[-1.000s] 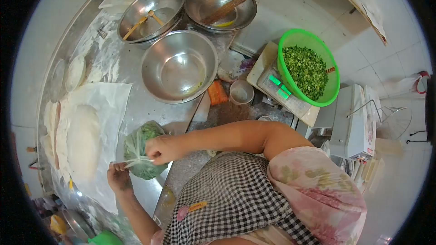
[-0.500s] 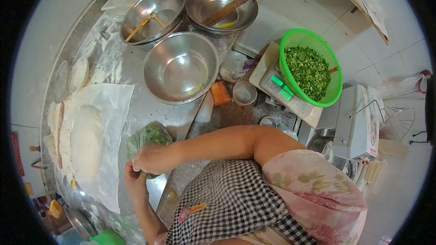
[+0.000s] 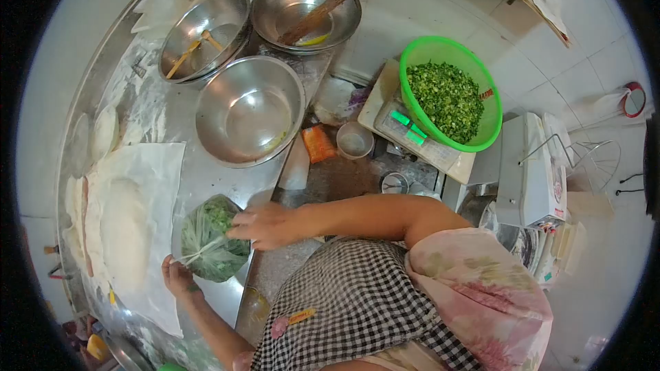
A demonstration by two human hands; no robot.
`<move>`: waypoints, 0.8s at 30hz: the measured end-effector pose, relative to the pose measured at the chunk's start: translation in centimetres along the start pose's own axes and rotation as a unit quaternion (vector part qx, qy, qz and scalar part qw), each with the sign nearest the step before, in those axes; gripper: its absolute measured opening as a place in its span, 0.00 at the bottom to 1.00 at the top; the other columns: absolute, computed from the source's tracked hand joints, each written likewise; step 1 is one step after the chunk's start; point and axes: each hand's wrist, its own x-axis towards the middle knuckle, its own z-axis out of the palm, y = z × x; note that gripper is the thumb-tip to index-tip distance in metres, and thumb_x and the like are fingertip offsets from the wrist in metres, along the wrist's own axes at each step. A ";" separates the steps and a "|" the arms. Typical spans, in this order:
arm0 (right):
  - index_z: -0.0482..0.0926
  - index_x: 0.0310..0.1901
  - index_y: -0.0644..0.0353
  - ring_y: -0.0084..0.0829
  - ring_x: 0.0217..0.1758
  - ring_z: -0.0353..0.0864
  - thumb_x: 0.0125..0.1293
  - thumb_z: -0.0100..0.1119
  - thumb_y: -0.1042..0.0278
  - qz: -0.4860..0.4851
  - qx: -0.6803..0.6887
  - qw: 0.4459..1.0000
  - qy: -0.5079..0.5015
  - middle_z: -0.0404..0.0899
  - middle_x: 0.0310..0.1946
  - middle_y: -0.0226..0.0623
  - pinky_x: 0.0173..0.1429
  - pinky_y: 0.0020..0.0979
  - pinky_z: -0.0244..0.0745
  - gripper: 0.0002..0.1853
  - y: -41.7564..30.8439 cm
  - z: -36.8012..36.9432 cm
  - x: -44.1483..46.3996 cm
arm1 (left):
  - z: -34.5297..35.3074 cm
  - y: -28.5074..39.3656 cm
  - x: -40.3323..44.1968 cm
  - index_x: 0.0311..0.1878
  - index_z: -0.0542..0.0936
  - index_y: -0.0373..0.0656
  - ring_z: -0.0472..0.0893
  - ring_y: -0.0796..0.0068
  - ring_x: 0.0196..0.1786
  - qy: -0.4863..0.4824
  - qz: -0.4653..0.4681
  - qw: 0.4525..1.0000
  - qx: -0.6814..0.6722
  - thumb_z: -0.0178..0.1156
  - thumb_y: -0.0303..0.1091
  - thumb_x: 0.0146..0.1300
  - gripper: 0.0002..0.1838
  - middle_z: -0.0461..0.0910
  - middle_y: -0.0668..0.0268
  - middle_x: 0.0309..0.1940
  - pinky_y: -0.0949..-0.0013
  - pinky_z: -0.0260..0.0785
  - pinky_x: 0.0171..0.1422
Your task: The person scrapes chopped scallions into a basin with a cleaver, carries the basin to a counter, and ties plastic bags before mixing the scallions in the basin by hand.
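Note:
A clear plastic bag point(image 3: 218, 261) of leafy greens sits at the near edge of the metal worktable. Its twisted plastic is stretched as a pale strand across the top, between my two hands. My left hand point(image 3: 180, 279) is closed on the strand's end at the bag's lower left. On the opposite side, my right hand point(image 3: 267, 225) has its fingers bent against the bag's upper right, at the other end of the strand. Some of its fingertips are hard to make out. Left of the bag, a long mound of dough point(image 3: 126, 233) lies on a floured white sheet point(image 3: 163, 185).
Steel bowls point(image 3: 251, 113) stand along the worktable, one holding a bundled brush point(image 3: 320, 14). A green basket of chopped greens point(image 3: 450, 99) rests on a scale point(image 3: 412, 127). An orange packet point(image 3: 318, 144) and a metal cup point(image 3: 355, 140) lie beyond the table edge.
My hands were together over the bag's neck; now they have moved apart, right hand to the bag's upper right, left hand to its lower left, with the twisted plastic stretched between. The view has shifted slightly.

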 end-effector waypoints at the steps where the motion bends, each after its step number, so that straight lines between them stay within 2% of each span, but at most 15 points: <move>1: 0.73 0.43 0.61 0.44 0.44 0.73 0.51 0.57 0.64 0.019 0.040 0.998 0.040 0.71 0.42 0.43 0.45 0.43 0.70 0.18 0.2 -1.2 -1.4 | -0.5 0.4 -0.2 0.50 0.70 0.44 0.67 0.82 0.27 -0.032 -0.015 0.999 0.021 0.54 0.28 0.54 0.18 0.73 0.70 0.28 0.77 0.60 0.31; 3: 0.73 0.46 0.62 0.42 0.45 0.74 0.52 0.60 0.62 0.169 0.115 0.978 0.045 0.73 0.41 0.44 0.46 0.41 0.70 0.20 1.6 -4.5 -5.8 | 1.2 1.9 -2.7 0.54 0.69 0.46 0.68 0.80 0.34 0.028 -0.008 0.997 0.069 0.53 0.31 0.55 0.21 0.74 0.68 0.35 0.75 0.60 0.36; 5: 0.72 0.47 0.65 0.29 0.40 0.75 0.57 0.59 0.56 0.280 0.290 0.909 0.110 0.77 0.36 0.38 0.46 0.35 0.71 0.22 6.9 -4.3 -13.0 | 0.3 1.3 -3.5 0.56 0.69 0.47 0.68 0.80 0.37 0.083 0.038 0.995 0.041 0.53 0.32 0.55 0.22 0.74 0.68 0.39 0.73 0.59 0.39; 6: 0.73 0.45 0.65 0.25 0.38 0.74 0.58 0.58 0.57 0.400 0.381 0.816 0.170 0.76 0.36 0.35 0.45 0.34 0.71 0.20 4.5 -7.4 -15.9 | 0.0 1.2 -4.0 0.56 0.69 0.47 0.68 0.80 0.38 0.112 0.061 0.991 0.027 0.53 0.33 0.55 0.23 0.74 0.67 0.41 0.73 0.59 0.40; 7: 0.71 0.50 0.60 0.29 0.42 0.77 0.60 0.58 0.55 0.457 0.469 0.715 0.245 0.76 0.42 0.36 0.44 0.31 0.76 0.22 6.5 -6.9 -20.4 | 0.5 1.3 -5.0 0.56 0.69 0.47 0.68 0.80 0.38 0.141 0.070 0.987 0.027 0.54 0.33 0.55 0.22 0.74 0.67 0.41 0.73 0.59 0.39; 9: 0.67 0.53 0.63 0.36 0.44 0.76 0.59 0.57 0.49 0.431 0.378 0.750 0.330 0.74 0.44 0.44 0.45 0.37 0.76 0.28 8.3 -7.9 -29.0 | 1.7 1.6 -7.8 0.55 0.70 0.46 0.68 0.80 0.36 0.198 0.088 0.976 0.025 0.54 0.33 0.56 0.21 0.75 0.67 0.40 0.75 0.60 0.38; 10: 0.64 0.54 0.64 0.40 0.44 0.76 0.58 0.57 0.46 0.420 0.326 0.762 0.369 0.72 0.46 0.48 0.45 0.39 0.76 0.32 9.1 -8.5 -33.3 | -1.5 -0.1 -6.8 0.54 0.71 0.43 0.68 0.80 0.34 0.140 0.108 0.984 0.028 0.54 0.33 0.57 0.20 0.75 0.67 0.40 0.77 0.60 0.38; 11: 0.62 0.55 0.65 0.42 0.45 0.75 0.59 0.56 0.45 0.437 0.563 0.486 0.506 0.70 0.47 0.51 0.46 0.41 0.76 0.33 8.4 -9.9 -35.4 | -0.6 -0.2 -8.0 0.54 0.71 0.43 0.68 0.80 0.33 0.130 0.126 0.983 0.020 0.54 0.33 0.57 0.19 0.74 0.67 0.40 0.78 0.60 0.38; 13: 0.63 0.51 0.66 0.44 0.47 0.75 0.60 0.56 0.48 0.396 0.542 0.358 0.649 0.67 0.50 0.54 0.47 0.45 0.76 0.29 9.0 -12.7 -38.7 | 1.9 -0.1 -10.8 0.53 0.71 0.41 0.67 0.80 0.32 0.111 0.159 0.981 0.007 0.54 0.32 0.58 0.19 0.74 0.66 0.40 0.79 0.60 0.37; 16: 0.62 0.49 0.69 0.48 0.46 0.74 0.60 0.55 0.58 0.331 0.517 0.315 0.724 0.67 0.49 0.55 0.48 0.47 0.76 0.24 9.3 -15.2 -40.3 | 5.8 -1.0 -12.1 0.56 0.68 0.40 0.68 0.79 0.34 0.022 0.159 0.987 -0.004 0.52 0.29 0.58 0.21 0.73 0.63 0.42 0.78 0.62 0.37; 19: 0.60 0.50 0.71 0.52 0.46 0.73 0.59 0.51 0.67 0.288 0.547 0.221 0.754 0.66 0.49 0.56 0.48 0.46 0.78 0.22 12.7 -15.3 -43.9 | 11.2 -1.6 -14.0 0.56 0.69 0.40 0.70 0.80 0.33 -0.044 0.126 0.991 0.008 0.52 0.26 0.57 0.21 0.73 0.64 0.40 0.78 0.63 0.37; 20: 0.61 0.49 0.70 0.49 0.45 0.73 0.58 0.52 0.69 0.290 0.548 0.213 0.755 0.67 0.47 0.53 0.47 0.43 0.77 0.20 14.0 -15.1 -46.0 | 12.9 -1.7 -15.1 0.55 0.69 0.41 0.70 0.81 0.33 -0.076 0.115 0.990 0.006 0.52 0.25 0.57 0.20 0.74 0.66 0.39 0.78 0.63 0.37; 21: 0.63 0.47 0.69 0.46 0.44 0.73 0.57 0.53 0.70 0.330 0.531 0.285 0.726 0.68 0.45 0.51 0.46 0.40 0.77 0.18 15.4 -14.9 -49.0 | 14.3 -1.8 -16.1 0.54 0.70 0.41 0.70 0.82 0.32 -0.108 0.104 0.989 0.004 0.52 0.24 0.57 0.19 0.74 0.67 0.39 0.79 0.63 0.36; 23: 0.65 0.44 0.67 0.39 0.42 0.73 0.55 0.55 0.74 0.467 0.341 0.576 0.578 0.70 0.41 0.45 0.43 0.34 0.76 0.15 18.8 -14.5 -56.1 | 16.7 -2.3 -18.3 0.50 0.71 0.42 0.69 0.85 0.30 -0.133 0.074 0.988 0.007 0.54 0.26 0.59 0.15 0.74 0.69 0.36 0.81 0.62 0.35; 24: 0.67 0.42 0.66 0.36 0.41 0.73 0.54 0.56 0.76 0.494 0.216 0.667 0.514 0.71 0.39 0.43 0.42 0.31 0.75 0.14 20.1 -14.2 -59.4 | 16.7 -3.2 -18.5 0.50 0.72 0.42 0.70 0.85 0.30 -0.151 0.065 0.986 0.029 0.54 0.26 0.59 0.14 0.74 0.70 0.36 0.82 0.62 0.35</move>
